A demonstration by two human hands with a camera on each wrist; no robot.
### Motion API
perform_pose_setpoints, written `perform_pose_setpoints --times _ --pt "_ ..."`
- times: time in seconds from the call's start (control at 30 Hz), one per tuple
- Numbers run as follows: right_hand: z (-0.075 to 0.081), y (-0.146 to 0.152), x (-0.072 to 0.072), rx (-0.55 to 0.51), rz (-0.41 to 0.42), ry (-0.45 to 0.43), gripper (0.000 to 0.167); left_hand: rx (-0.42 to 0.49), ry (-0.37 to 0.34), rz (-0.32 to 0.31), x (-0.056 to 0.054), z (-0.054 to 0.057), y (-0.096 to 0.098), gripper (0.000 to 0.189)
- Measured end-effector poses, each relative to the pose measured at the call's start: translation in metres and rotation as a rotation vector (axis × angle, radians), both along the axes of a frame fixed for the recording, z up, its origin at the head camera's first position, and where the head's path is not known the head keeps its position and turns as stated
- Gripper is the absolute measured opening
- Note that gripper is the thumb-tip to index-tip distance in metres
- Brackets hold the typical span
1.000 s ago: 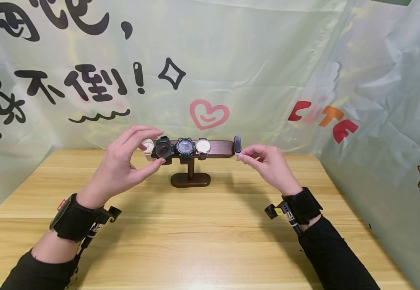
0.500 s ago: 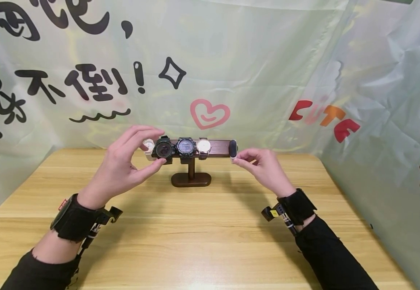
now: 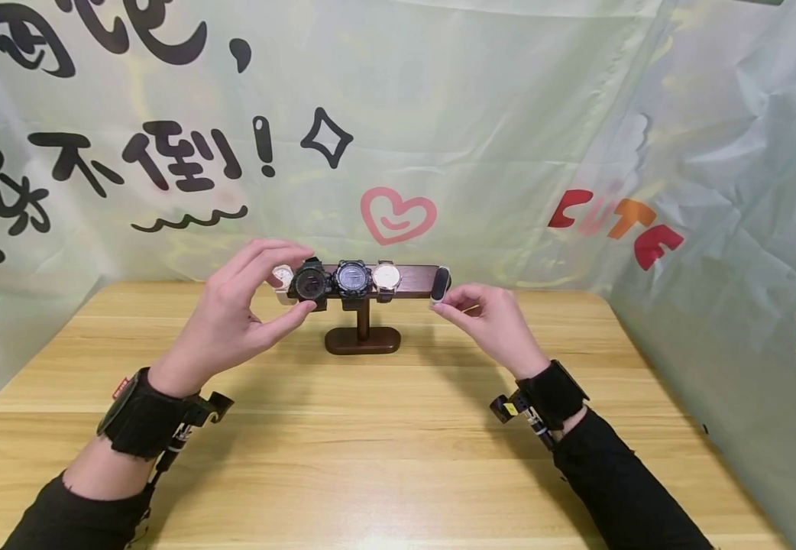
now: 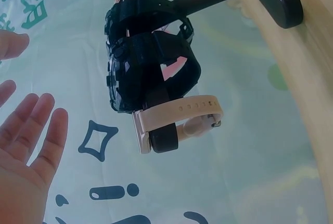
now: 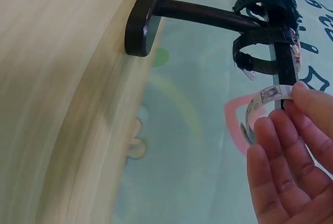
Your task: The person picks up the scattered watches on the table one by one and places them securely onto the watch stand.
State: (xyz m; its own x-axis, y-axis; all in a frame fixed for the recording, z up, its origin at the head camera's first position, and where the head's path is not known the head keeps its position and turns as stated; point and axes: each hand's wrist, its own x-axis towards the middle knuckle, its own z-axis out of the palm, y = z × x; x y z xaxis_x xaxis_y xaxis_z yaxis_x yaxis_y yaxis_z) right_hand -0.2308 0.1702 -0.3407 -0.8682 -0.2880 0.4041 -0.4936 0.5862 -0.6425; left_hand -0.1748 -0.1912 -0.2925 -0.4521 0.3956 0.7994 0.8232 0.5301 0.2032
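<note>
A dark wooden watch stand [image 3: 415, 281] carries several watches along its crossbar. My right hand [image 3: 490, 315] pinches the light strap of a fitness band [image 3: 441, 284] at the bar's right end. Seen from the right wrist, the patterned strap [image 5: 256, 99] loops round the bar tip beside my fingers. My left hand [image 3: 233, 294] is held near the left end, thumb and fingers spread; the left wrist view shows its fingers [image 4: 54, 135] apart from the watches. Nearest it are a pale-strapped watch [image 4: 179, 110] and a bulky black watch [image 3: 312, 283].
A second black watch [image 3: 352, 279] and a round-dialled watch [image 3: 386, 278] sit farther right on the bar. The stand's oval base [image 3: 362, 341] rests on the wooden table [image 3: 370, 451]. A printed cloth [image 3: 494, 137] hangs behind and at the sides.
My right hand has moved left, bringing the fitness band from just beyond the bar's right end onto that end. The left hand has barely moved.
</note>
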Motion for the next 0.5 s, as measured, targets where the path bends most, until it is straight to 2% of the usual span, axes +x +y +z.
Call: perform_pose_setpoints --times 0.3,0.5 --pt "-0.0025 -0.0041 0.0007 0.000 -0.024 0.024 0.014 0.002 0.024 -0.007 -0.0013 -0.0017 -0.0001 0.058" --pt "-0.0057 -0.0082 0.0009 0.000 -0.024 0.077 0.011 0.001 0.023 -0.012 -0.0015 -0.0020 0.0009 0.058"
